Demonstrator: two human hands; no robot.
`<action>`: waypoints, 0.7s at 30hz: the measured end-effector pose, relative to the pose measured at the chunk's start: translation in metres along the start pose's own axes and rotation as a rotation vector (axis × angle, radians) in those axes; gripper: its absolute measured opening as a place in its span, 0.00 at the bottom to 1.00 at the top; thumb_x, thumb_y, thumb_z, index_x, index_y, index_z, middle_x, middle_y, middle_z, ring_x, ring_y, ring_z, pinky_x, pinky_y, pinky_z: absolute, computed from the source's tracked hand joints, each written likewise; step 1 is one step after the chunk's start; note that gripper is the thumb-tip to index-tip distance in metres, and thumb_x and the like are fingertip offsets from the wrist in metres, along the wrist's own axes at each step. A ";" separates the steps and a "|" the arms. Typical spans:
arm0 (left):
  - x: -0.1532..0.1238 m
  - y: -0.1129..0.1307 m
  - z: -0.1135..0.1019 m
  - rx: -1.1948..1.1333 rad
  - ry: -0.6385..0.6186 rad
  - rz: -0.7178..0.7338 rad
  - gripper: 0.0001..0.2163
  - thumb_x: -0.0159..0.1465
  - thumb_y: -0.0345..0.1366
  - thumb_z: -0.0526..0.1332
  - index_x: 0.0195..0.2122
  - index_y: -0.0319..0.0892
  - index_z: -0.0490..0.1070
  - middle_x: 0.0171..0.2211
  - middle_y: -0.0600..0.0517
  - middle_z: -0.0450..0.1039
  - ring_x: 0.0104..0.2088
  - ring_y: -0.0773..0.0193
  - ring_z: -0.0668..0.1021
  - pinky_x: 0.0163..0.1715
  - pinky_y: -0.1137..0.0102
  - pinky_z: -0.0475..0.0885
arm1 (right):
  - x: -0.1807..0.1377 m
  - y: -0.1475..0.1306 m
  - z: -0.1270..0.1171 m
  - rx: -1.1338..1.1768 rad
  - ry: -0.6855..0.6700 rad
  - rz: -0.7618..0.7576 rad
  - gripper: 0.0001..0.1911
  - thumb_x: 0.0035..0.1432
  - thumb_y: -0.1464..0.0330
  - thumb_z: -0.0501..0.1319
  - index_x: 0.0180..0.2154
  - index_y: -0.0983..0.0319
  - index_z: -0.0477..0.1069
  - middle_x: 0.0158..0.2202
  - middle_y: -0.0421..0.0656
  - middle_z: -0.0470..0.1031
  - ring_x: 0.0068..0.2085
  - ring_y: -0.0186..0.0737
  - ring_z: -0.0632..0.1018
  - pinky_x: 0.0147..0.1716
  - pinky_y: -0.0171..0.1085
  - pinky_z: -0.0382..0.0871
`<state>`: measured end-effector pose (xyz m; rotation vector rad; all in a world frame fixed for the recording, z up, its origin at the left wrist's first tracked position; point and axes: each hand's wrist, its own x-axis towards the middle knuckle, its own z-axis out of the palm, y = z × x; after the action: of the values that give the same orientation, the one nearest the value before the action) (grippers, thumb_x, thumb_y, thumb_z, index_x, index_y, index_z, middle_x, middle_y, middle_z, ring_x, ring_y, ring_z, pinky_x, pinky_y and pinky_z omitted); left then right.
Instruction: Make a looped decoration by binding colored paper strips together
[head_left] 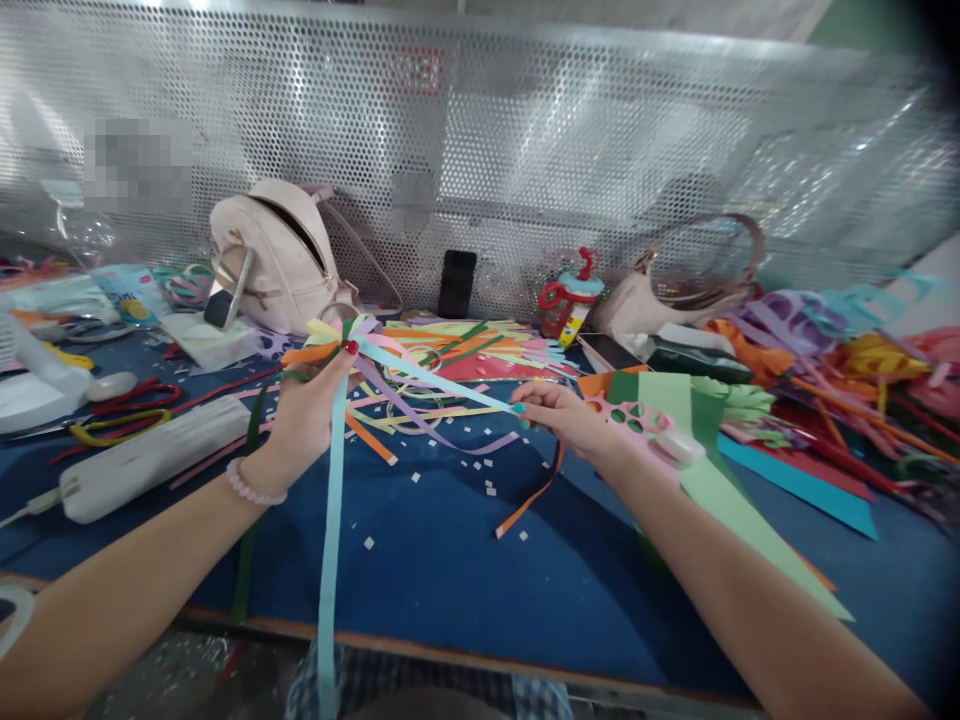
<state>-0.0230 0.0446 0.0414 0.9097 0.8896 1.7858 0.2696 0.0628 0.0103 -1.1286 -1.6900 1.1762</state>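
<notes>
My left hand (pixel 304 400) is closed on a bunch of coloured paper strips (pixel 324 340) in orange, yellow, green and purple, held above the table. From this bunch a light blue strip (pixel 335 540) hangs down past the table edge. Another light blue strip (pixel 442 380) stretches from the bunch to my right hand (pixel 559 415), whose fingers pinch its end. A purple strip (pixel 420 420) droops between the hands. Below my right hand, an orange and dark strip (pixel 529 500) dangles; what holds its upper end is hidden.
Loose strips (pixel 480 345) lie behind the hands. Small white bits dot the blue table (pixel 450 570). Scissors (pixel 124 425) and a white power strip (pixel 161 455) lie left; green paper (pixel 720 490) lies right. A backpack (pixel 277 255), phone (pixel 457 285), cup (pixel 570 300) and handbag (pixel 667 290) stand along the perforated metal panel (pixel 525 130).
</notes>
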 end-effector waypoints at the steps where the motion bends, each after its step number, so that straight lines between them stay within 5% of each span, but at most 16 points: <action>1: 0.000 -0.001 -0.001 0.001 -0.014 0.011 0.08 0.45 0.33 0.71 0.26 0.39 0.76 0.28 0.52 0.78 0.37 0.58 0.79 0.39 0.67 0.77 | 0.000 0.000 0.000 -0.027 -0.007 0.002 0.14 0.44 0.62 0.65 0.33 0.64 0.71 0.18 0.35 0.67 0.20 0.28 0.67 0.21 0.29 0.59; 8: 0.001 -0.002 -0.001 0.006 -0.103 0.066 0.09 0.48 0.36 0.70 0.29 0.38 0.75 0.31 0.51 0.78 0.36 0.58 0.79 0.38 0.67 0.77 | 0.007 0.008 -0.016 -0.302 0.115 -0.003 0.15 0.51 0.59 0.55 0.33 0.64 0.69 0.25 0.41 0.71 0.26 0.34 0.71 0.28 0.34 0.65; 13: 0.003 -0.006 -0.004 0.100 -0.099 0.049 0.11 0.48 0.38 0.70 0.30 0.38 0.76 0.31 0.50 0.78 0.36 0.58 0.79 0.37 0.67 0.75 | 0.013 0.028 -0.039 -0.623 0.270 -0.011 0.09 0.48 0.68 0.56 0.31 0.65 0.71 0.30 0.47 0.73 0.33 0.44 0.74 0.35 0.42 0.66; 17: 0.004 -0.011 -0.009 0.226 -0.125 0.095 0.11 0.48 0.40 0.69 0.30 0.39 0.77 0.32 0.51 0.78 0.37 0.58 0.78 0.41 0.67 0.73 | 0.016 0.045 -0.046 -0.812 0.249 -0.061 0.10 0.46 0.73 0.57 0.34 0.64 0.73 0.41 0.51 0.73 0.46 0.51 0.71 0.49 0.46 0.62; 21: 0.002 -0.011 -0.009 0.357 -0.112 0.053 0.13 0.49 0.43 0.68 0.31 0.40 0.77 0.32 0.51 0.78 0.39 0.55 0.78 0.44 0.65 0.72 | 0.018 0.057 -0.047 -0.905 0.204 -0.095 0.10 0.48 0.74 0.56 0.34 0.63 0.72 0.41 0.51 0.73 0.48 0.51 0.70 0.52 0.47 0.60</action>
<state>-0.0271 0.0484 0.0277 1.2571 1.1418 1.6283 0.3206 0.1033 -0.0288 -1.5876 -2.1282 0.1699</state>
